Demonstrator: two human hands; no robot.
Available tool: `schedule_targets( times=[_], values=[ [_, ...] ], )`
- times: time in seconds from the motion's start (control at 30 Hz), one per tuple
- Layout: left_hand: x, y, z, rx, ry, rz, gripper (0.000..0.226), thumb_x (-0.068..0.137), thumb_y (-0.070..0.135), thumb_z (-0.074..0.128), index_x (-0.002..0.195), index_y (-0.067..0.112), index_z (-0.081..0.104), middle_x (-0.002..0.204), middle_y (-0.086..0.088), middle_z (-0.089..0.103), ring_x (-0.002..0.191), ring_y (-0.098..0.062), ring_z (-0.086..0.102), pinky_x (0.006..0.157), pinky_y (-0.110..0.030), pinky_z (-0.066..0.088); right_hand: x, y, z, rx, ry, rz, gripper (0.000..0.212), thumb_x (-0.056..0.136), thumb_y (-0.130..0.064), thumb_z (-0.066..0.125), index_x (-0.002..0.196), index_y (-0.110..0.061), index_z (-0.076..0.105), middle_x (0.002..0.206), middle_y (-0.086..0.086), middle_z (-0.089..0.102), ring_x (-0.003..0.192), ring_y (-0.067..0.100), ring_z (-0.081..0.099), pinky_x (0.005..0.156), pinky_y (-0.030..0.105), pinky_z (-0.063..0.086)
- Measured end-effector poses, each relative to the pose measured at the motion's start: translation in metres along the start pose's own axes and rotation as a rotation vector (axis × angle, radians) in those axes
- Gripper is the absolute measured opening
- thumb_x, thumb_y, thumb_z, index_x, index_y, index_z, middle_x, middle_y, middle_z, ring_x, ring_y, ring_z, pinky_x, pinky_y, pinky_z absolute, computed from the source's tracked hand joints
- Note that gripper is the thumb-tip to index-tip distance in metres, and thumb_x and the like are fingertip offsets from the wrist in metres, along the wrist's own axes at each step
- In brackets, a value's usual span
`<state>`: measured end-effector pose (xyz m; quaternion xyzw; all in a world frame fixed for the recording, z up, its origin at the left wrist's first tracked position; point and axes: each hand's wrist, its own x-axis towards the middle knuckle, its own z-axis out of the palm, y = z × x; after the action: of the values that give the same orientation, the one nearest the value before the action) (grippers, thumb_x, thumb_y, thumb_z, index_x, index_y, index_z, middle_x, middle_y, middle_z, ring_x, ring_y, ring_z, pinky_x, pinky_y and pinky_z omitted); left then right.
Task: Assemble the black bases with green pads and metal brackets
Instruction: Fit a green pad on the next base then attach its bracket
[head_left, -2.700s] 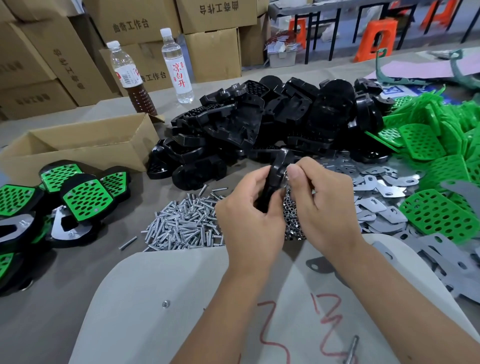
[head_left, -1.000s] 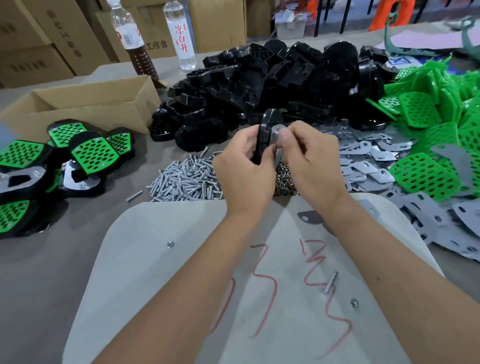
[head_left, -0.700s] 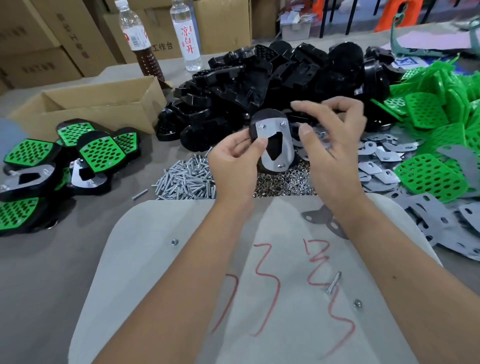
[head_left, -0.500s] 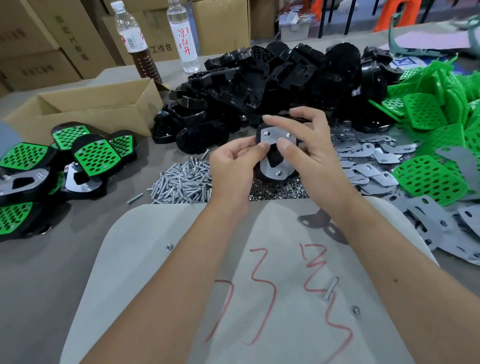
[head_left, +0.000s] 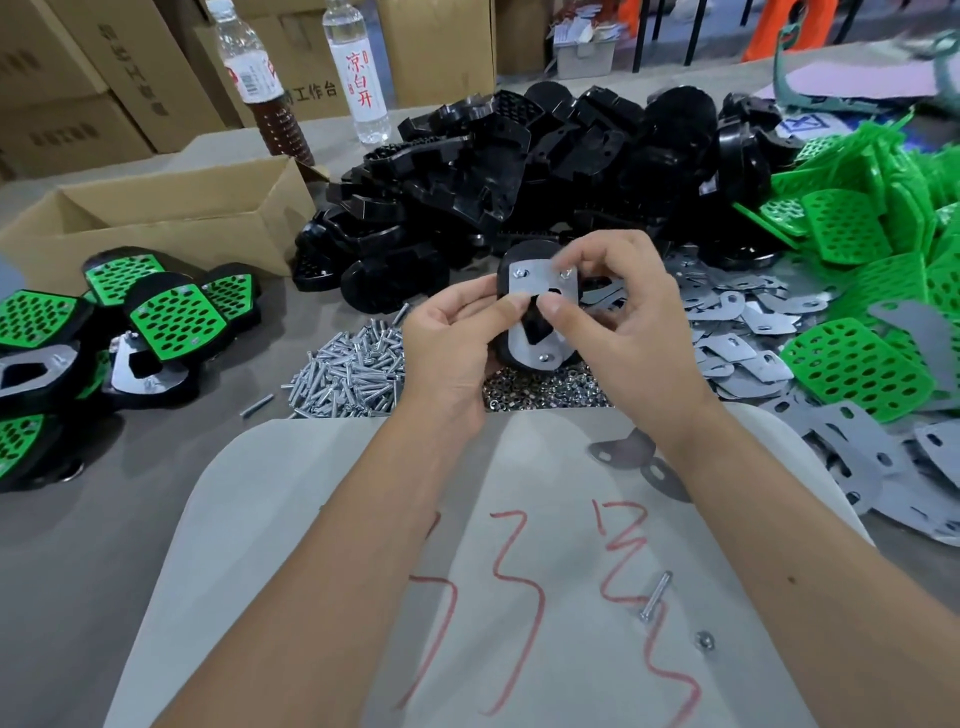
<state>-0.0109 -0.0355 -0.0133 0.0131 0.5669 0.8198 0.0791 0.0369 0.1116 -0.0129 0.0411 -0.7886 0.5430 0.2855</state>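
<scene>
Black base (head_left: 506, 332) with metal bracket (head_left: 540, 306) facing the camera is held upright above the nut pile (head_left: 545, 389), long axis vertical. Left hand (head_left: 452, 348) pinches its left edge; right hand (head_left: 623, 322) grips the right, fingers at the upper-right nut.

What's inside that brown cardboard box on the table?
The cardboard box lies open, but only its bare inner walls show from here. Its near wall hides the bottom, so I cannot tell whether anything is inside. Finished green-padded bases sit in front of it.
</scene>
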Motion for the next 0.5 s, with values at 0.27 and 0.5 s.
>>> schedule_targets(
  times=[0.27,0.5],
  values=[
    [-0.0031,-0.0074,0.0052,0.276,-0.046,0.272,0.024,0.082,0.002,0.085,0.101,0.014,0.078,0.093,-0.004,0.082,0.092,-0.02,0.079,0.082,-0.029,0.061,0.0061,0.0039,0.0055,-0.037,0.089,-0.002,0.011,0.091,-0.016,0.079,0.094,-0.026,0.079,0.116,-0.004,0.059,0.123,0.021,0.055,0.098,0.04,0.052],
    [-0.0048,-0.0021,0.0008,0.304,-0.098,0.28,0.024,0.082,0.007,0.085,0.105,0.011,0.079,0.096,-0.005,0.082,0.095,-0.022,0.079,0.089,-0.038,0.062,0.0042,0.0017,0.0079,-0.139,0.128,-0.064,0.007,0.094,-0.017,0.077,0.098,-0.022,0.079,0.112,-0.003,0.061,0.118,0.023,0.054,0.098,0.034,0.047]
  ],
)
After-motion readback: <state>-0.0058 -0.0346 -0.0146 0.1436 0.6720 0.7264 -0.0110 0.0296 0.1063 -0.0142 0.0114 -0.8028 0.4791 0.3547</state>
